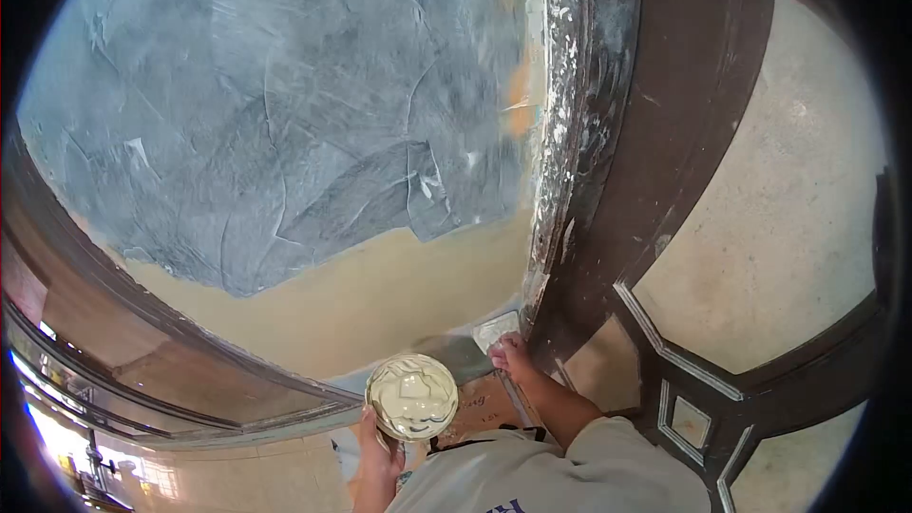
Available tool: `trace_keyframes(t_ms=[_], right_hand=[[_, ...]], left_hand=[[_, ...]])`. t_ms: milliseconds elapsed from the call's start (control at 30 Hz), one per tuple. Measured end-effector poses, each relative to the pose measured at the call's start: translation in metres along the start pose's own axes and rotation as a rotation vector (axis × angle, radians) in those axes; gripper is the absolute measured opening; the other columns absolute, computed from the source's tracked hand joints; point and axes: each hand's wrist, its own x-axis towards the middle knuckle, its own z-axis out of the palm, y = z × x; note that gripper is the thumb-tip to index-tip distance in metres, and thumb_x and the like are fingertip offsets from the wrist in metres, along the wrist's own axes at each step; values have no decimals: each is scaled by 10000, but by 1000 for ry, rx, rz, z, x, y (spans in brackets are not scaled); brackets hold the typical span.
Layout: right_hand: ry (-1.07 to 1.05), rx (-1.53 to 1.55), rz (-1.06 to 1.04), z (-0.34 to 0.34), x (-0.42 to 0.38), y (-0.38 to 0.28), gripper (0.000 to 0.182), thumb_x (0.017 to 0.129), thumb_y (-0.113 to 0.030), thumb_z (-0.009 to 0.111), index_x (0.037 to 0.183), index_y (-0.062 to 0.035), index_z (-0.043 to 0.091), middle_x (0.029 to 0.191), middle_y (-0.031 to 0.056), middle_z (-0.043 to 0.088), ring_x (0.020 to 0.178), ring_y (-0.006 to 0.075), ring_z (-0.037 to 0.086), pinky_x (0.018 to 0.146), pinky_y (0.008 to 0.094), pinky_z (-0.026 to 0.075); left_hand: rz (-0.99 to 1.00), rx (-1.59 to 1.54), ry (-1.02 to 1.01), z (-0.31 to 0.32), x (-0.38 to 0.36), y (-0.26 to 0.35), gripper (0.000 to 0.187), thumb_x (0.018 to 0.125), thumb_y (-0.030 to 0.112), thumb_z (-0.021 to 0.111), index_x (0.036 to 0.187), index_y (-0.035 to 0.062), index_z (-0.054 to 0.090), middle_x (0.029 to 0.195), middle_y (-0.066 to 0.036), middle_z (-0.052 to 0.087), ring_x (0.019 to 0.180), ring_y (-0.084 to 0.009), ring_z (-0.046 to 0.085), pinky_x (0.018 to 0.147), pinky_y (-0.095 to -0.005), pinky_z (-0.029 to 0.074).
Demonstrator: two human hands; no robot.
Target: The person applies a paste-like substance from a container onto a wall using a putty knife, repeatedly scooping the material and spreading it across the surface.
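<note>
Tub [415, 437], open mouth upward

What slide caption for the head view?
Left hand holds a tub of cream paste; right hand holds a flat spreader at the grey-coated wall.

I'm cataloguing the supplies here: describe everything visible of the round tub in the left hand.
The tub is round, its opening turned toward the camera. Glossy, cream-coloured thick paste fills the view inside it, ridged and folded around a flatter patch near the middle. The left hand holds it at its lower left edge, in front of the person's pale shirt. Its depth and material cannot be told from this angle.
</note>
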Motion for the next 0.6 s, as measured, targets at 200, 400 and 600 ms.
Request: trace_keyframes(t_ms=[200, 400, 600], right_hand=[[100, -46, -235, 83, -76, -90, 226, 1004, -291, 562, 1089, -82, 548, 996, 48, 635, 778, 165, 696, 506, 291, 556], [77, -23, -396, 168, -127, -228, 156, 1018, -266, 543, 1044, -113, 525, 914, 28, 612, 726, 151, 686, 502, 259, 529], [34, 35, -533, 183, -121, -263, 197, 1011, -240, 554, 1095, -63, 533, 954, 50, 635, 724, 155, 692, 492, 247, 543]], left_hand=[[1, -35, -52, 5, 3, 2, 489, 1042, 328, 410, 1461, 80, 364, 1452, -119, 475, 1305, -265, 507, 1074, -416, 447], [-19, -32, -113, 5, 10, 2, 475, 1044, 322, 402, 1451, 79, 371, 1446, -122, 480, 1304, -267, 508, 1070, -416, 451], [-35, 6, -104, 6, 11, 2, 475, 1039, 322, 410, 1449, 84, 379, 1443, -108, 486, 1304, -267, 507, 1073, -416, 445]])
